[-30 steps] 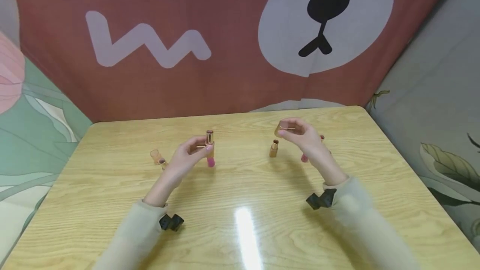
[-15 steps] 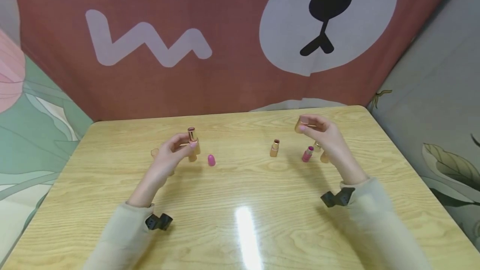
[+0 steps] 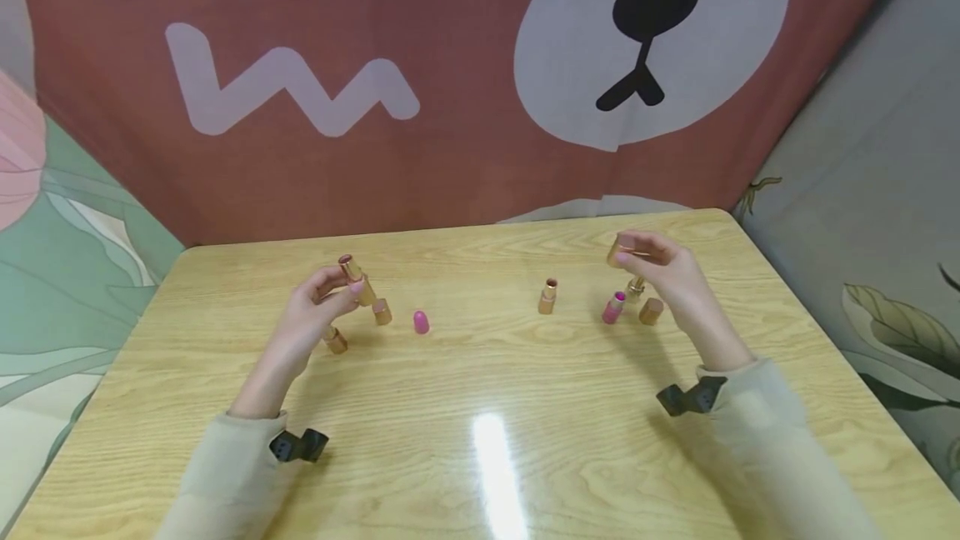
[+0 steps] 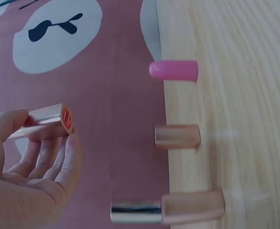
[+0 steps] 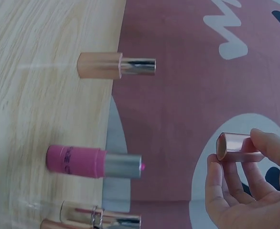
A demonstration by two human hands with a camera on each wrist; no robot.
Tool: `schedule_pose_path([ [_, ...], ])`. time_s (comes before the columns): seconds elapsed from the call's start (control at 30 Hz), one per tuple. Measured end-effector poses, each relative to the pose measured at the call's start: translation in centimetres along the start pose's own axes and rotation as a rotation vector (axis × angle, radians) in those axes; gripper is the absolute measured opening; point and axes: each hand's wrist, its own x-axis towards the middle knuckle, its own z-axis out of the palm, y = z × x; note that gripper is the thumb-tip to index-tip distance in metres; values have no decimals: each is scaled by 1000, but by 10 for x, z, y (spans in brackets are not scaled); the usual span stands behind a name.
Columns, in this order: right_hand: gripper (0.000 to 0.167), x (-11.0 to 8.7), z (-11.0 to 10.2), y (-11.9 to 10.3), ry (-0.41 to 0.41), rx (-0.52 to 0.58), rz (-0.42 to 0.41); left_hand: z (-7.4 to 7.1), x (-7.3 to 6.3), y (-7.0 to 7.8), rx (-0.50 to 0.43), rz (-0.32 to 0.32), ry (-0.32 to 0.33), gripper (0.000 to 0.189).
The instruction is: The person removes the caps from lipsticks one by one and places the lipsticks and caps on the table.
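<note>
My left hand (image 3: 303,319) holds a rose-gold lipstick (image 4: 44,121) above the table's left side, tilted in the head view. A red label shows on its base. Below that hand an uncapped rose-gold lipstick (image 4: 192,207) stands upright, partly hidden in the head view. Just right of it are a rose-gold cap (image 3: 382,312) and a pink cap (image 3: 422,322). Pinched between thumb and fingers of my right hand (image 3: 663,265) is a rose-gold lipstick cap (image 5: 233,146), its open end showing. Beneath it stands an uncapped pink lipstick (image 5: 78,161).
An uncapped rose-gold lipstick (image 3: 548,297) stands right of the table's middle. Beside the pink lipstick are a clear-based lipstick (image 3: 635,287) and another rose-gold cap (image 3: 651,312). A printed red cloth (image 3: 465,173) hangs behind the wooden table (image 3: 420,457).
My left hand has moved left with the lipstick, away from over the pink cap, and the lipstick has tilted. My right hand has moved right with its cap, away from the middle lipstick.
</note>
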Motion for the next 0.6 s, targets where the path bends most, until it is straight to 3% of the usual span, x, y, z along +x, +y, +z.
schedule_pose_path([
  [0.27,41,0,-9,8,8,17,34,-20,-3,-10,-31,8,54,29],
  [0.6,40,2,-15,20,29,31,18,-48,-9,-27,-188,20,146,19],
])
